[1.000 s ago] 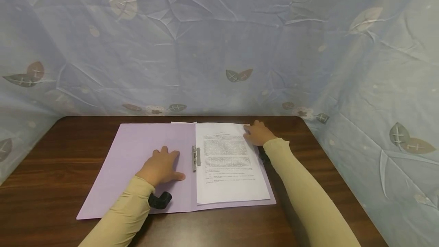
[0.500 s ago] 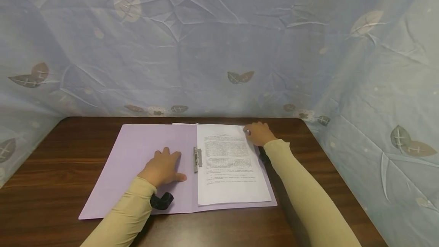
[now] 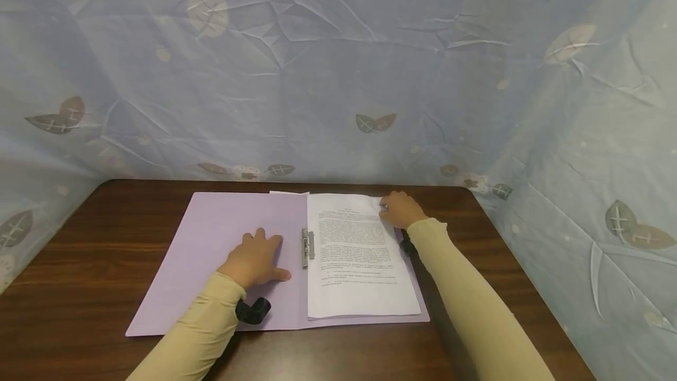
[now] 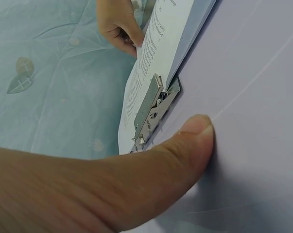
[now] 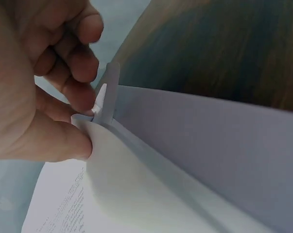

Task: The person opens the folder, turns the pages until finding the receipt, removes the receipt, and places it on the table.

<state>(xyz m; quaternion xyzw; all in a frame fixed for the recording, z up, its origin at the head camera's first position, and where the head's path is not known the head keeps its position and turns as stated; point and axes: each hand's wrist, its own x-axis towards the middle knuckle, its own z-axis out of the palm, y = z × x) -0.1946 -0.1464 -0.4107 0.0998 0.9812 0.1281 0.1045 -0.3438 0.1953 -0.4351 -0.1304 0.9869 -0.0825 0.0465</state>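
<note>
A lilac folder [image 3: 211, 222] lies spread flat on the table. Printed sheets [image 3: 365, 296] cover most of its right half, beside a metal lever clip [image 3: 308, 249] near the spine. My left hand [image 3: 254, 260] rests on the folder's left cover, fingers spread and thumb pointing towards the clip. At the sheets' top right corner, my right hand [image 3: 402, 210] pinches paper between thumb and fingers. The right wrist view shows that paper corner [image 5: 119, 165] curled up by the thumb. How many sheets it pinches I cannot tell.
The dark wooden table [image 3: 74, 257] extends around the folder. Behind and to the right hangs a pale blue patterned cloth [image 3: 317, 75]. A strip of white paper [image 3: 288, 193] pokes out past the folder's top edge. Each wrist wears a black device [image 3: 254, 310].
The whole head view has shifted slightly right and down. At the top right, the paper corner under my right fingers now looks more curled. My left hand stays on the cover.
</note>
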